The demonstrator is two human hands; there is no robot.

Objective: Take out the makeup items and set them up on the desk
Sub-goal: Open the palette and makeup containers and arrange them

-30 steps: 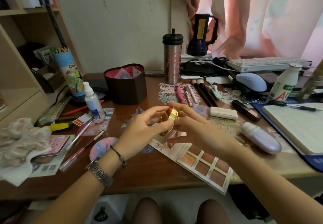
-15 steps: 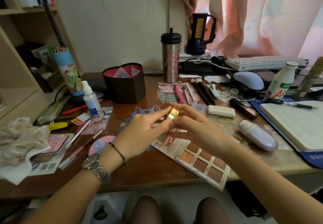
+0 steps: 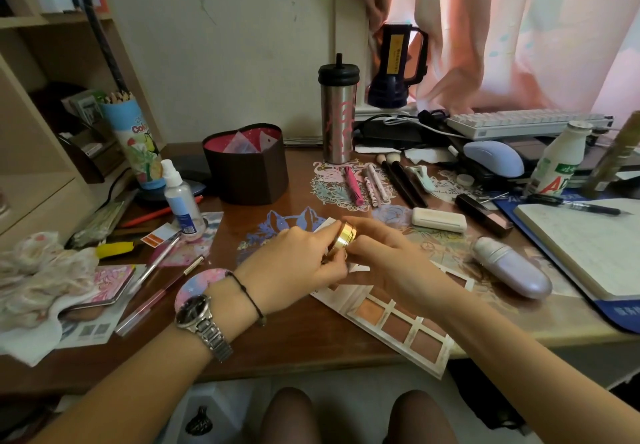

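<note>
Gripping a small gold compact (image 3: 345,237) w/ both hands above desk (image 3: 304,336) centre: left hand (image 3: 294,267) fingers curled on its near-left edge, right hand (image 3: 391,263) fingers pinching far-right side. Compact tilted on edge, just over open blush palette (image 3: 398,325) lying flat at front edge. Brushes (image 3: 398,180) and pink pencils (image 3: 353,183) laid out behind; lilac case (image 3: 512,270) to right.

Tumbler (image 3: 337,117) behind brushes (image 3: 398,176) — box (image 3: 247,169) left.
</note>
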